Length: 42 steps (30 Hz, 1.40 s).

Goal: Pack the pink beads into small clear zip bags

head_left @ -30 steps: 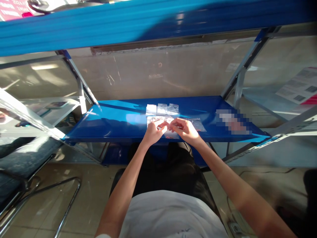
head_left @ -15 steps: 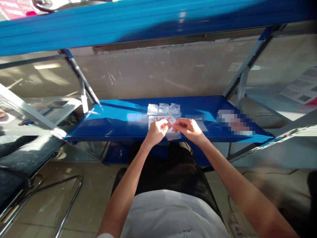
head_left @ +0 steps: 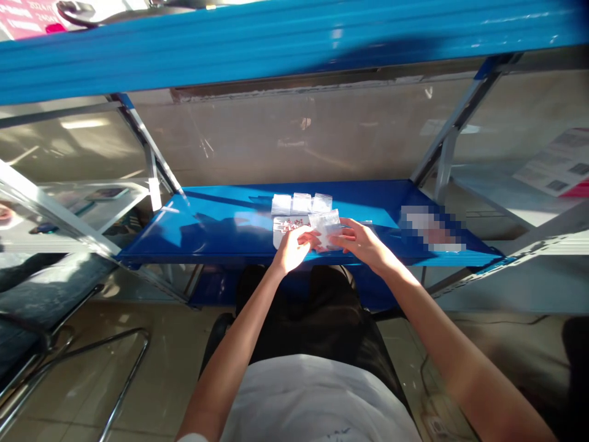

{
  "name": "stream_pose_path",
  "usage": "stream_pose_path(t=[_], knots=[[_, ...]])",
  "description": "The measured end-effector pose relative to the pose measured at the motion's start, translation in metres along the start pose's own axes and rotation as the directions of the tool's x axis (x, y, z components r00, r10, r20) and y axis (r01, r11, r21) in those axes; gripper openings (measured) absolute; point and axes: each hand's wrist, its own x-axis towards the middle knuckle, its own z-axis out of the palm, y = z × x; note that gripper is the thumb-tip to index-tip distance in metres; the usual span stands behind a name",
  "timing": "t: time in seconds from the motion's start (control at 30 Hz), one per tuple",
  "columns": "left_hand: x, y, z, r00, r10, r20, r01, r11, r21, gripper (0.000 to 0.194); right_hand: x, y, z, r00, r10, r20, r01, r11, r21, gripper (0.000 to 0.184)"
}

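A small clear plastic bag (head_left: 324, 222) is held upright between both my hands over the front of the blue shelf. My left hand (head_left: 294, 250) pinches its lower left side; my right hand (head_left: 365, 242) grips its right side. Under and left of the bag lies a white sheet or tray (head_left: 278, 238) bearing several small red-and-white pieces (head_left: 294, 222), too small to name. Behind it, three more clear bags (head_left: 302, 203) lie in a row. Another flat bag (head_left: 367, 223) is mostly hidden behind my right hand.
The blue shelf (head_left: 216, 236) spans between grey metal uprights, with an upper blue shelf beam (head_left: 230, 52) above. A pixelated item (head_left: 432, 228) lies at the right. A metal-framed chair (head_left: 133, 362) stands at the lower left, and printed sheets (head_left: 556, 162) are at the far right.
The bag has been raised from below my fingers to stand upright between my hands. My right hand has shifted slightly right, and my hands are further apart.
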Motion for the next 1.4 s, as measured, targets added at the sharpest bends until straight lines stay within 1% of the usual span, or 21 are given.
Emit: stream_pose_path(t=[0.03,0.1,0.17,0.2,0.27,0.33,0.37,0.43,0.53,0.6,0.7,0.8,0.87,0.9,1.0,1.03,1.1,1.17,1.23,1.33,1.4], knots=[[0.001,-0.001,0.005,1.0,0.008,0.009,-0.008,1.0,-0.003,0.02,-0.002,0.006,-0.004,1.0,0.011,-0.016,-0.011,1.0,-0.012,0.058],[0.008,-0.004,0.02,1.0,-0.002,0.001,0.002,1.0,0.007,0.026,-0.007,0.02,-0.017,0.998,-0.01,-0.062,0.008,0.999,-0.035,0.052],[0.021,-0.006,0.044,0.998,-0.043,-0.054,0.045,0.998,0.039,0.031,-0.011,0.033,-0.036,0.988,-0.053,-0.143,0.039,0.994,-0.098,0.048],[0.031,-0.007,0.059,0.992,-0.063,-0.108,0.071,0.995,0.07,0.035,-0.012,0.039,-0.047,0.976,-0.08,-0.204,0.048,0.987,-0.156,0.048],[0.054,-0.007,0.091,0.985,-0.061,-0.16,0.086,0.985,0.151,0.044,-0.012,0.048,-0.072,0.926,-0.156,-0.343,0.041,0.947,-0.318,0.049],[0.077,-0.006,0.123,0.985,-0.023,-0.172,0.067,0.964,0.258,0.047,-0.009,0.055,-0.097,0.872,-0.242,-0.426,0.02,0.886,-0.463,0.046],[0.088,-0.006,0.136,0.987,-0.006,-0.159,0.054,0.952,0.302,0.047,-0.006,0.059,-0.108,0.857,-0.268,-0.44,0.005,0.859,-0.512,0.042],[0.106,-0.006,0.158,0.993,-0.008,-0.119,0.052,0.924,0.378,0.043,0.001,0.067,-0.125,0.854,-0.28,-0.439,-0.035,0.81,-0.585,0.031],[0.12,-0.006,0.177,0.996,-0.01,-0.093,0.054,0.874,0.483,0.041,0.012,0.084,-0.139,0.873,-0.268,-0.407,-0.091,0.73,-0.678,0.024],[0.122,-0.006,0.182,0.997,-0.023,-0.079,0.063,0.826,0.56,0.039,0.017,0.096,-0.143,0.886,-0.282,-0.367,-0.099,0.658,-0.746,0.025],[0.118,-0.006,0.181,0.999,-0.04,-0.034,0.052,0.744,0.666,0.03,0.017,0.111,-0.142,0.9,-0.316,-0.3,-0.089,0.54,-0.837,0.03],[0.108,-0.007,0.172,1.0,0.023,0.01,-0.023,0.676,0.736,0.024,0.013,0.116,-0.138,0.895,-0.352,-0.274,-0.085,0.468,-0.88,0.034],[0.099,-0.007,0.163,0.997,0.072,0.029,-0.067,0.622,0.78,0.025,0.01,0.116,-0.132,0.88,-0.394,-0.264,-0.059,0.461,-0.885,0.036],[0.093,-0.007,0.158,0.996,0.083,0.038,-0.08,0.59,0.803,0.026,0.009,0.114,-0.129,0.877,-0.414,-0.245,-0.027,0.467,-0.884,0.037],[0.076,-0.007,0.144,0.992,0.109,0.067,-0.114,0.509,0.853,0.026,0.005,0.111,-0.116,0.887,-0.432,-0.162,0.076,0.483,-0.872,0.038],[0.071,-0.008,0.141,0.991,0.114,0.074,-0.121,0.492,0.862,0.026,0.003,0.11,-0.111,0.891,-0.428,-0.153,0.082,0.482,-0.872,0.038],[0.062,-0.011,0.136,0.989,0.119,0.091,-0.136,0.467,0.874,0.029,0.0,0.109,-0.103,0.892,-0.419,-0.17,0.053,0.472,-0.88,0.037],[0.056,-0.016,0.135,0.986,0.126,0.11,-0.155,0.447,0.881,0.033,-0.003,0.109,-0.098,0.888,-0.415,-0.197,0.02,0.463,-0.886,0.036],[0.052,-0.021,0.135,0.98,0.16,0.121,-0.179,0.427,0.886,0.035,-0.005,0.109,-0.094,0.881,-0.424,-0.211,0.009,0.46,-0.888,0.037],[0.046,-0.027,0.135,0.962,0.246,0.12,-0.213,0.397,0.893,0.036,-0.006,0.106,-0.088,0.858,-0.469,-0.207,0.027,0.445,-0.895,0.038],[0.039,-0.026,0.132,0.951,0.285,0.118,-0.225,0.38,0.897,0.033,-0.006,0.105,-0.08,0.839,-0.518,-0.166,0.081,0.421,-0.904,0.037]])
